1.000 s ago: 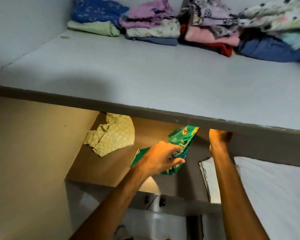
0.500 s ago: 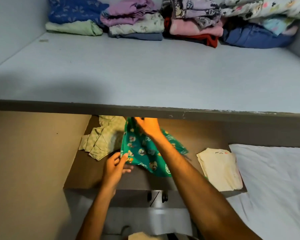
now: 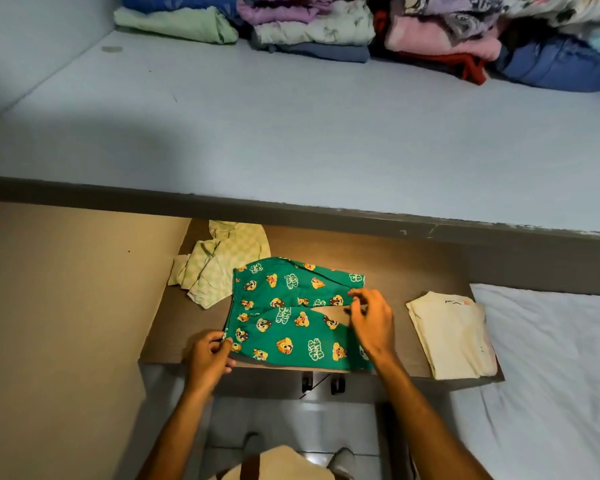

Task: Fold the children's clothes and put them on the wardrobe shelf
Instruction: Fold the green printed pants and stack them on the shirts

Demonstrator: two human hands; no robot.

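Green cartoon-print shorts (image 3: pixel 291 317) lie spread flat on a brown ledge (image 3: pixel 413 271); left hand (image 3: pixel 208 358) pinches the waistband corner; right hand (image 3: pixel 371 323) pinches a leg edge; uneven pulling could skew the fold.

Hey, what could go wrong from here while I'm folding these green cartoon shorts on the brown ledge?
The green shorts lie with their near edge right along the front of the brown ledge, gripped at one corner by the left hand; they might slip off once released. Their far left corner lies against the crumpled checked garment, so a fold could drag it along.
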